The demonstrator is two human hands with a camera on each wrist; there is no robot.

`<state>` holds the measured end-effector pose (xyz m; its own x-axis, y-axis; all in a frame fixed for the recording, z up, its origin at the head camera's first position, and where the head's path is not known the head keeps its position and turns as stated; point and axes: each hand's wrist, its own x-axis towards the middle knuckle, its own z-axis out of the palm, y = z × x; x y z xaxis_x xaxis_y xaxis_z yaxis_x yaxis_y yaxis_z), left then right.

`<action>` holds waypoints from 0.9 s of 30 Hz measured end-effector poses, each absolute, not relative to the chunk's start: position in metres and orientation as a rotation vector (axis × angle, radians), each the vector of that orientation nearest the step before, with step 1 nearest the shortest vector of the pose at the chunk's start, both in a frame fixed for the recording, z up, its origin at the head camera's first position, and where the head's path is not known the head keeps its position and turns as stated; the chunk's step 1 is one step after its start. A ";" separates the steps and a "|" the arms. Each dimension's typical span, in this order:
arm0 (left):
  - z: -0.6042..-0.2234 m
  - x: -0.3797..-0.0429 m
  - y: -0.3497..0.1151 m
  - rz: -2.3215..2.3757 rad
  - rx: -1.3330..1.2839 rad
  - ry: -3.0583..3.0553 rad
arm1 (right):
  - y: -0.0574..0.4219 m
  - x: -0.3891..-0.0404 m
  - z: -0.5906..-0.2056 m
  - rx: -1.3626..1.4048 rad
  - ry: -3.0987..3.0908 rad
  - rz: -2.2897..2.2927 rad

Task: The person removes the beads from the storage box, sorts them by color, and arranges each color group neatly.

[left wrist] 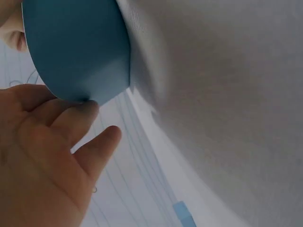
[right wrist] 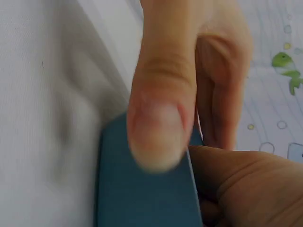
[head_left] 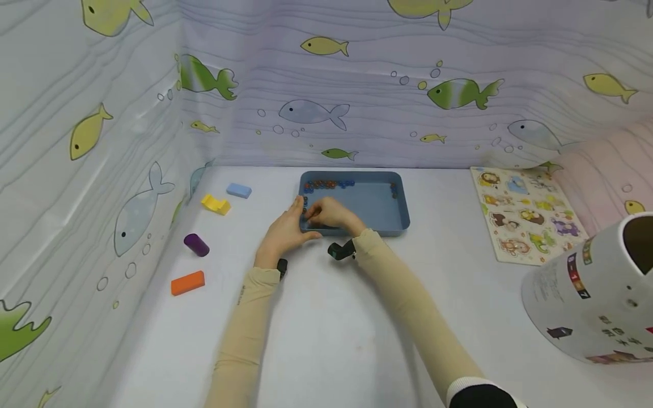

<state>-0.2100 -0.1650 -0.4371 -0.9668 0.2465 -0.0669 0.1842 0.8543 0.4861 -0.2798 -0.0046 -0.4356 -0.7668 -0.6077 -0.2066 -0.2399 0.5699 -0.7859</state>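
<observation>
A shallow blue-grey tray stands on the white table, with small round beads, orange-brown and blue, in a line along its back wall. More beads lie at its right wall and some along the left wall. My left hand rests at the tray's front left corner, fingers extended along the left side and thumb by the front wall. In the left wrist view, its fingertips touch the outer wall. My right hand reaches inside the tray, fingers bent down near the left wall; I cannot tell whether they pinch a bead.
Left of the tray lie a light blue block, a yellow notched block, a purple cylinder and an orange block. To the right are a sticker-covered board and a large white printed bucket. Fish-patterned curtain encloses the table.
</observation>
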 end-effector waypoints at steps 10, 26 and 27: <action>-0.438 -0.207 -0.160 0.682 0.324 2.892 | -0.012 -0.275 -0.441 -0.728 2.270 -1.082; -0.439 -0.205 -0.162 0.532 0.321 2.929 | 0.057 -0.272 -0.435 -0.665 2.168 -1.116; -0.440 -0.206 -0.162 0.535 0.336 2.933 | 0.061 -0.269 -0.433 -0.644 2.175 -1.161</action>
